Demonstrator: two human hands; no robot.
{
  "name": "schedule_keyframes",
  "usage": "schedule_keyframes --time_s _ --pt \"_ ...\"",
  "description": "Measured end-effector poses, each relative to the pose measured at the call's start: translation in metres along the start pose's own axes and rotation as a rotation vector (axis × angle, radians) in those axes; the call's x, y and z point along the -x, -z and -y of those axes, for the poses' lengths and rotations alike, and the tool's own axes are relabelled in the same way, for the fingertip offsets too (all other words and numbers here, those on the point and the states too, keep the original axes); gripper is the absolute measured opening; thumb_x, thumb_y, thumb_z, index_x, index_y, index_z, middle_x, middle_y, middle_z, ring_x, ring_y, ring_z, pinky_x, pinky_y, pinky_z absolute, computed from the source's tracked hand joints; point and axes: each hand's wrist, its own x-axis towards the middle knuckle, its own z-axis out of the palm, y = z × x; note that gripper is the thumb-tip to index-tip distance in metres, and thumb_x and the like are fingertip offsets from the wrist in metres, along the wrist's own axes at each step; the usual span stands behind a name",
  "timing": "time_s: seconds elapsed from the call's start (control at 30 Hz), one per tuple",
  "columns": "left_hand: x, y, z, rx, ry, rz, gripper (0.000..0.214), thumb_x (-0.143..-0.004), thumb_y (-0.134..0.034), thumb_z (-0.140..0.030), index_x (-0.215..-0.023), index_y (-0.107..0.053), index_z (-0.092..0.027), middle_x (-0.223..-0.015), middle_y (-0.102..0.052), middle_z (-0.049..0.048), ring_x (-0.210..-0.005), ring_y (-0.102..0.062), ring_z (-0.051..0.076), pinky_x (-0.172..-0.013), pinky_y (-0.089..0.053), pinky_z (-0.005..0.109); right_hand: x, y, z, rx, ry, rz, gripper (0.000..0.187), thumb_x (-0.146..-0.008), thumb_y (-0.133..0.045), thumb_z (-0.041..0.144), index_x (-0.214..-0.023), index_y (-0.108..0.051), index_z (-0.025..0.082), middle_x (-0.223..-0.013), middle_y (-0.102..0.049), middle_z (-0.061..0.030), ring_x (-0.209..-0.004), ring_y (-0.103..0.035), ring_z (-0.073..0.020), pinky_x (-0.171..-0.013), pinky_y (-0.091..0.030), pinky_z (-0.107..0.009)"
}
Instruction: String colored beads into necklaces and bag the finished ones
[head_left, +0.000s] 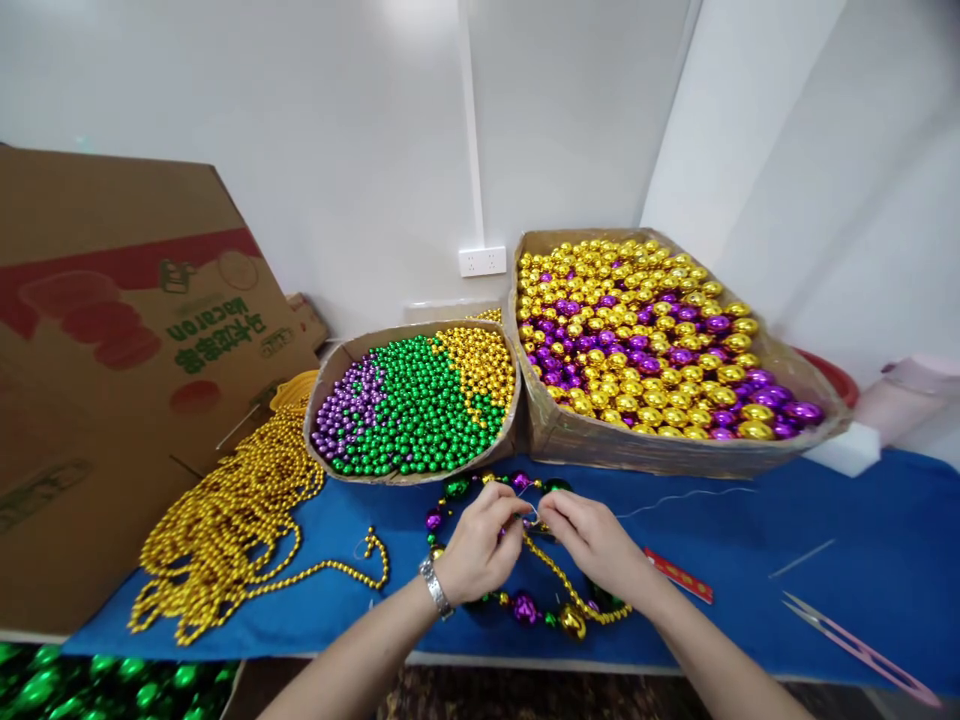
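Observation:
My left hand (486,535), with a metal-band watch (436,588) at its wrist, pinches a thin white string near the middle of the table's front. Close beside it, fingertips almost meeting, my right hand (589,535) is closed on the same string. Beneath both hands lies a bead necklace (525,607) of large purple, green and gold beads, curved in a loop. A strand of small gold beads (555,567) runs down from the fingers across it. My hands hide part of the necklace and the exact spot where the string is gripped.
Behind stand a box of small purple, green and gold beads (420,400) and a larger box of gold and purple beads (637,340). Gold bead strands (232,510) pile up at left beside a carton (112,380). Pink-handled scissors (862,650), a needle (802,558) and a red strip (679,575) lie right.

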Motion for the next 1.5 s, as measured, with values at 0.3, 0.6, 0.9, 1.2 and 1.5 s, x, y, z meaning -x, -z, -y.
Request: schedule_keyframes --time_s 0.3,0.6,0.9,1.2,1.5 --pt "-0.003 0.005 0.005 0.539 0.206 -0.108 0.025 -0.083 -0.055 -0.032 -0.067 -0.064 -0.014 -0.105 -0.059 0.0109 -0.096 -0.054 0.021 -0.078 -0.042 0.029 0.0 0.013 -0.011 0.186 0.042 -0.078 0.025 -0.093 -0.04 0.034 -0.078 -0.057 0.022 -0.075 -0.056 -0.0011 -0.071 -0.056 -0.0144 -0.063 -0.043 -0.024" --pt "0.021 -0.007 0.023 1.209 0.411 -0.255 0.027 -0.083 -0.058 -0.03 -0.062 -0.051 -0.014 -0.055 -0.049 -0.0017 -0.059 -0.051 0.012 -0.079 -0.041 0.035 0.015 -0.006 -0.077 0.424 0.093 -0.361 0.038 -0.091 -0.044 0.033 -0.055 -0.046 0.021 -0.062 -0.041 -0.001 -0.065 -0.044 -0.0173 -0.064 -0.038 -0.032" --pt "-0.008 -0.001 0.013 0.863 0.471 -0.06 0.032 -0.084 -0.054 -0.04 -0.098 -0.064 -0.013 -0.074 -0.056 0.0023 -0.07 -0.05 0.013 -0.069 -0.039 0.026 0.018 0.027 -0.035 0.456 0.283 -0.331 0.021 -0.089 -0.049 0.029 -0.072 -0.057 0.021 -0.074 -0.048 -0.0038 -0.072 -0.046 -0.0175 -0.064 -0.04 -0.031" --pt "-0.027 -0.004 -0.002 0.588 0.375 0.149 0.033 -0.082 -0.054 -0.043 -0.079 -0.063 -0.012 -0.061 -0.052 -0.001 -0.056 -0.043 0.009 -0.054 -0.034 0.021 -0.036 0.017 -0.013 0.298 0.271 -0.272 0.02 -0.091 -0.044 0.029 -0.081 -0.059 0.021 -0.087 -0.054 -0.0054 -0.077 -0.054 -0.0157 -0.068 -0.045 -0.029" --pt "-0.02 -0.001 0.008 0.749 0.474 0.035 0.031 -0.08 -0.059 -0.042 -0.083 -0.064 -0.012 -0.064 -0.055 0.001 -0.055 -0.048 0.009 -0.055 -0.036 0.021 0.006 -0.006 -0.013 0.04 0.068 -0.191 0.016 -0.089 -0.048 0.026 -0.098 -0.06 0.024 -0.091 -0.065 -0.004 -0.08 -0.062 -0.0165 -0.069 -0.049 -0.027"
